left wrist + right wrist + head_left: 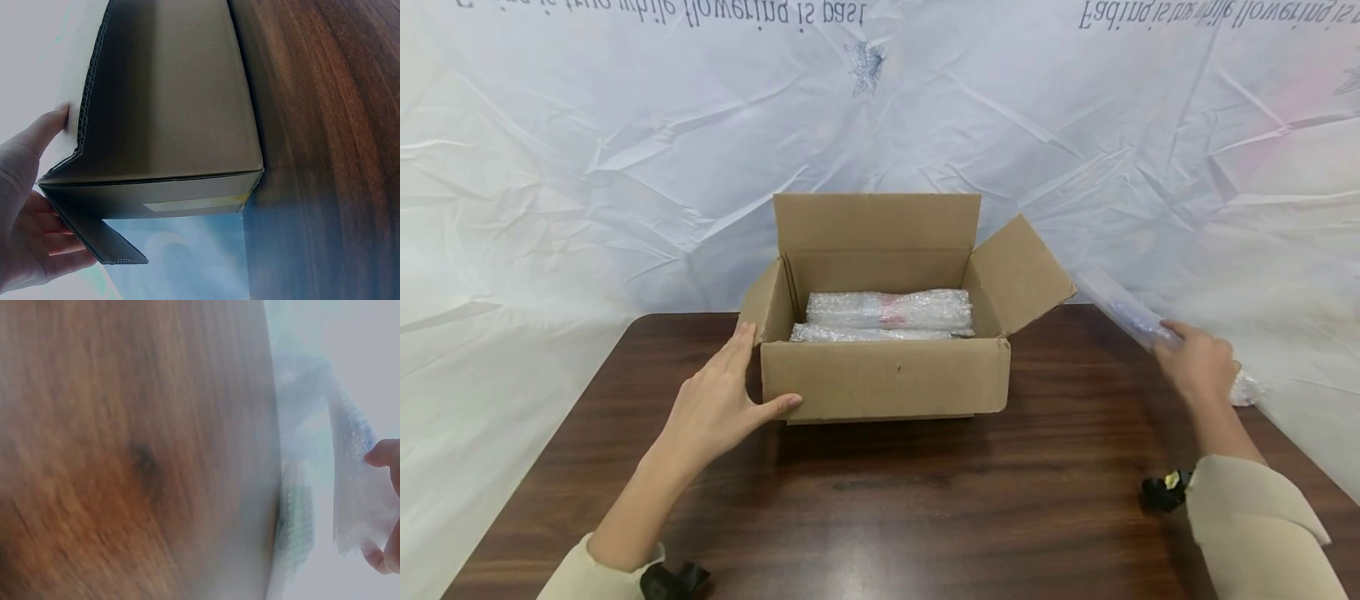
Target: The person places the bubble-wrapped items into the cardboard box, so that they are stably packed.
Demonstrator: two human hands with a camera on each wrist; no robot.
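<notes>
An open cardboard box (887,379) stands on the table, its flaps spread outward. Inside lie bubble-wrapped packages (925,310), one showing a pink band; what they contain cannot be made out. My left hand (718,404) grips the box's near left corner, thumb on the front flap (74,119) and fingers against the left side flap (103,240). Off to the right, my right hand (1198,362) holds a long bubble-wrapped package (1123,310), tilted and blurred. In the right wrist view, the thumb and a curled finger are on the clear wrap (356,481).
The dark wooden table (880,508) extends in front of the box and to both sides. Behind it hangs a creased white sheet (700,150) with printed lettering. The right flap (1024,271) leans out toward the right hand's side.
</notes>
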